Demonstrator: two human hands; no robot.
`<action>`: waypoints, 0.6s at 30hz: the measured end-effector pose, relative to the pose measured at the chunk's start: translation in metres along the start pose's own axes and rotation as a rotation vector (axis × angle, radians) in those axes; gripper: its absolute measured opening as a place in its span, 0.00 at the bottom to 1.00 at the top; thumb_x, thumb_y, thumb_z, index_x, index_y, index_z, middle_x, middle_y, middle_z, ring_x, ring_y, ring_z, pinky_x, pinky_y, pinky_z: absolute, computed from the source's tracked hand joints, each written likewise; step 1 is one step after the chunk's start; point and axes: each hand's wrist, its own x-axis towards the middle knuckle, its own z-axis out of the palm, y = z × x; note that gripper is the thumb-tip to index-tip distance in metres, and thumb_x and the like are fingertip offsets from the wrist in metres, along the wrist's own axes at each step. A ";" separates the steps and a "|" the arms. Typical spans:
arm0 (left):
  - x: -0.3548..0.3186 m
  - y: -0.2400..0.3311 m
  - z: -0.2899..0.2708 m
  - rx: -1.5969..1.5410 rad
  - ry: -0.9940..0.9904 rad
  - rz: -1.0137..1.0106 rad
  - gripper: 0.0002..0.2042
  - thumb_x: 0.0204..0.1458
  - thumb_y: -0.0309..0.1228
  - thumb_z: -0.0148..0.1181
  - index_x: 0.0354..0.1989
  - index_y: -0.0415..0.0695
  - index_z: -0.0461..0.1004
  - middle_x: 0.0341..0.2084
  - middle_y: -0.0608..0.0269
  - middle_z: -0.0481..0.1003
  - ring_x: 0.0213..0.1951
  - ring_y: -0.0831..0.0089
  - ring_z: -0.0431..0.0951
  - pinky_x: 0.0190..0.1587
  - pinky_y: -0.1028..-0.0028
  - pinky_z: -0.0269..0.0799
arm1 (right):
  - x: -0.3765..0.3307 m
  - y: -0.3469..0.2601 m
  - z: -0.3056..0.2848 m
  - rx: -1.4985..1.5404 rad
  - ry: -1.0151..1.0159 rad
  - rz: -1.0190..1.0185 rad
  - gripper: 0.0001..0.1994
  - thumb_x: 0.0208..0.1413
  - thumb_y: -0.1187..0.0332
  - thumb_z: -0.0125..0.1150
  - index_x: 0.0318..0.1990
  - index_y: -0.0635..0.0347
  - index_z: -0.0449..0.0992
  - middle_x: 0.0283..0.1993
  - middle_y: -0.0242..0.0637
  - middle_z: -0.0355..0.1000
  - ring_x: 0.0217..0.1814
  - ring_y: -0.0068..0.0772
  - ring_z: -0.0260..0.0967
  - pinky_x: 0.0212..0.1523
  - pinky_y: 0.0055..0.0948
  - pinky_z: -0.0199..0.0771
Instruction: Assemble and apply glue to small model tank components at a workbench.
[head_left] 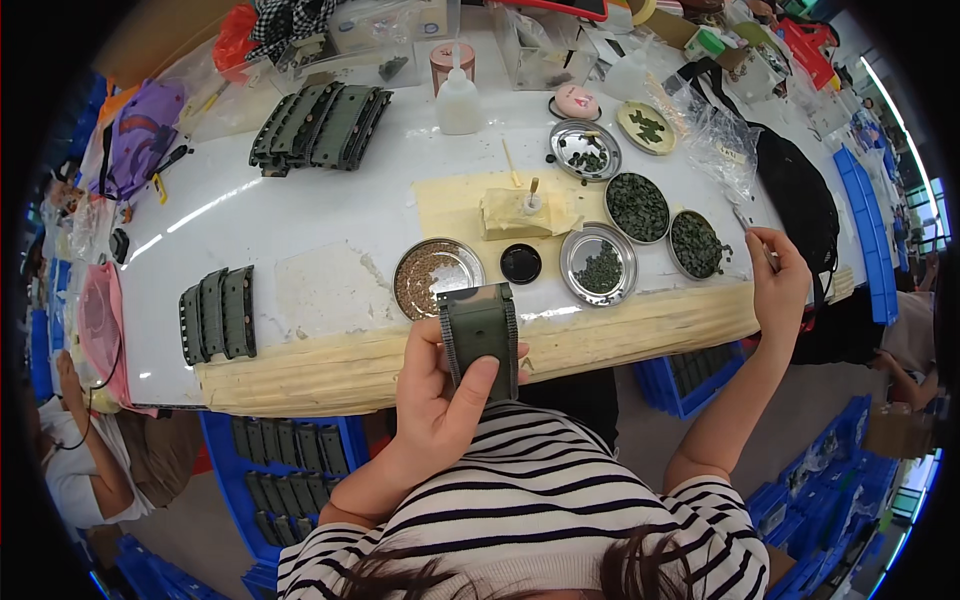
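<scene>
left hand gripping green ridged block, right hand pinching tweezers

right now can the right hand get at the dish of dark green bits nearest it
Probably yes: the right hand, holding a thin tool, hovers just beside that dish at the table edge, with nothing between them.

The left hand covers the lower half and back of the dark green ribbed part, so what lies under the thumb cannot be told. The right hand pinches a thin tool, perhaps tweezers; its tip is too small to read. Above that grip, the dish pieces blur together.
</scene>
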 end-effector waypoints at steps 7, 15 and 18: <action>-0.003 -0.001 -0.003 -0.008 -0.030 -0.011 0.15 0.62 0.23 0.45 0.55 0.36 0.54 0.48 0.51 0.68 0.49 0.67 0.75 0.49 0.67 0.77 | 0.004 0.029 0.005 -0.183 -0.179 0.129 0.10 0.52 0.67 0.64 0.33 0.67 0.75 0.25 0.41 0.72 0.23 0.27 0.64 0.28 0.30 0.64; -0.003 -0.003 -0.002 0.098 0.048 0.012 0.14 0.63 0.30 0.45 0.54 0.41 0.52 0.41 0.45 0.75 0.38 0.65 0.80 0.39 0.70 0.79 | 0.009 0.045 0.013 -0.138 -0.244 0.096 0.09 0.54 0.69 0.61 0.32 0.68 0.72 0.23 0.37 0.68 0.25 0.25 0.61 0.28 0.28 0.61; -0.002 -0.003 -0.002 0.091 0.032 0.011 0.14 0.63 0.28 0.44 0.54 0.40 0.52 0.42 0.45 0.75 0.38 0.65 0.80 0.40 0.70 0.79 | 0.008 0.043 0.014 -0.166 -0.216 0.056 0.09 0.57 0.69 0.59 0.32 0.67 0.70 0.22 0.28 0.61 0.25 0.17 0.54 0.27 0.24 0.57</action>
